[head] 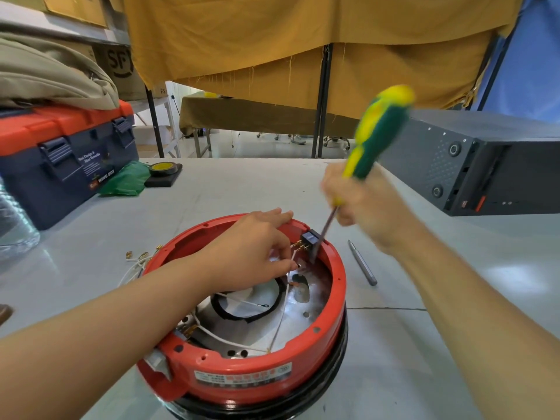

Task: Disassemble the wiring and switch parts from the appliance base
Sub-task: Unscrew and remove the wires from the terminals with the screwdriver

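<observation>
Inside red base (242, 386): white wires (233, 339), left hand (254, 247) pinching one; right hand (360, 204) gripping screwdriver (375, 137).

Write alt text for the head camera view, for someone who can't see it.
A right hand grips a green-and-yellow screwdriver, its tip at a black switch block on a red appliance base, while the left hand pinches a white wire inside it.

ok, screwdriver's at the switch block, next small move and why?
Probably lever the screwdriver tip gently to free the black switch block from the red base rim; the left hand pinches a white wire beside its terminals.
</observation>
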